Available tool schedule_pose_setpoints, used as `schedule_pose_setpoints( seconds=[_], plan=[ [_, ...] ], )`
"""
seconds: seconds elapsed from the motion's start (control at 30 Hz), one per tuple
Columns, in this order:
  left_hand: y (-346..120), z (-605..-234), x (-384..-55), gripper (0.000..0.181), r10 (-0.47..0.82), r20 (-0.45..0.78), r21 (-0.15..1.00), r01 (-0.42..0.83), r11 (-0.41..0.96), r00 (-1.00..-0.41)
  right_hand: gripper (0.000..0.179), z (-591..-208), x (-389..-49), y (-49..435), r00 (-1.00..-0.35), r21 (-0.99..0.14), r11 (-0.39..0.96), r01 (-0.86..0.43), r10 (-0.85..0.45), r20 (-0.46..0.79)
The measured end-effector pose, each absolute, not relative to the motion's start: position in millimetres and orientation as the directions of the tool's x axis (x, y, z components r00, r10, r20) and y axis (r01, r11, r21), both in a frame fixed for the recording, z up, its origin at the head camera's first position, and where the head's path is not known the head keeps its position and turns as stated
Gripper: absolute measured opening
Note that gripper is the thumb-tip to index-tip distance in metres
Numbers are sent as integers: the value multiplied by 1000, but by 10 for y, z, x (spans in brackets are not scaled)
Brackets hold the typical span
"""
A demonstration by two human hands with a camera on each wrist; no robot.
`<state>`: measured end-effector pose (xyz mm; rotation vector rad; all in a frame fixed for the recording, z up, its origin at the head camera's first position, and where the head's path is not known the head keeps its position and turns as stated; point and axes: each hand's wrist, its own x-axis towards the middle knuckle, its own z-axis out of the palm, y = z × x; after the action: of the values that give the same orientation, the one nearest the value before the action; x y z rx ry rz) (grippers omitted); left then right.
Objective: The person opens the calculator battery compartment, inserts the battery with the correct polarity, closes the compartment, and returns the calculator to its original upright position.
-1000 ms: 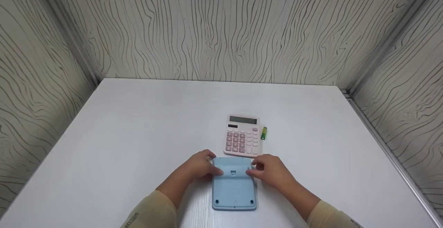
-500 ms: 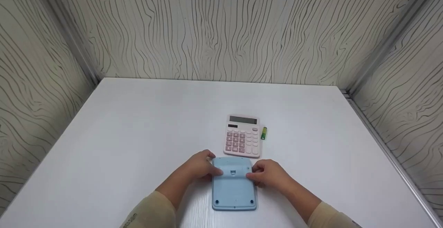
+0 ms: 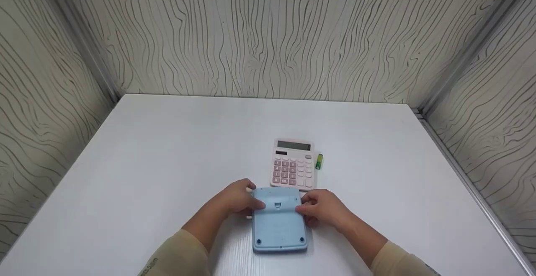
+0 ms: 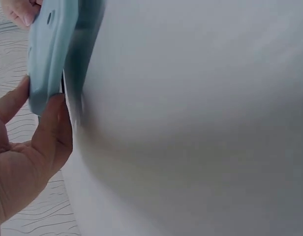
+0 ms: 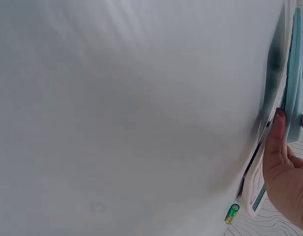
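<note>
A light blue calculator (image 3: 279, 225) is held back side up between both hands, just off the table with a shadow under it in the wrist views. My left hand (image 3: 238, 198) grips its left edge, thumb on the back and fingers underneath. On the opposite edge my right hand (image 3: 326, 209) pinches it the same way. The calculator's keys face down and are hidden. Right behind its far edge lies a pink calculator (image 3: 293, 163), face up. Beside that one, on the right, is a green and yellow battery (image 3: 319, 161).
The white table (image 3: 167, 150) reaches back to a wall (image 3: 259, 37) with a wood-grain pattern. Similar panels stand at the left and right, with grey metal posts in the corners.
The right hand has taken hold of the blue calculator's right edge, its fingers going underneath. The calculator has risen off the table and shifted slightly left and away from me.
</note>
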<state>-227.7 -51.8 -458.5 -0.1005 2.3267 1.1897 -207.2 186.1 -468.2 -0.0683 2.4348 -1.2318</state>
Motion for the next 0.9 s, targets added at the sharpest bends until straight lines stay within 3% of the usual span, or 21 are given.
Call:
schedule_pose_setpoints(
  seconds=[0.43,0.6,0.77,0.9],
  plan=[
    [-511,-4426,-2393,71,33,-378,841,-328,430,-925,39,-4485,-2155,1734,-970,-859,490,150,-96,-224],
    [-485,-4424,-2416,59,-33,-313,864,-299,404,-949,34,-4404,-2204,1692,-982,-882,446,151,-37,-187],
    [-444,-4413,-2420,49,-47,-285,905,-285,316,-957,30,-4299,-2244,1639,-994,-908,408,93,-17,-109],
    [-387,-4381,-2395,56,-25,-304,915,-300,269,-952,28,-4209,-2269,1581,-999,-896,444,7,-32,-23]
  ],
)
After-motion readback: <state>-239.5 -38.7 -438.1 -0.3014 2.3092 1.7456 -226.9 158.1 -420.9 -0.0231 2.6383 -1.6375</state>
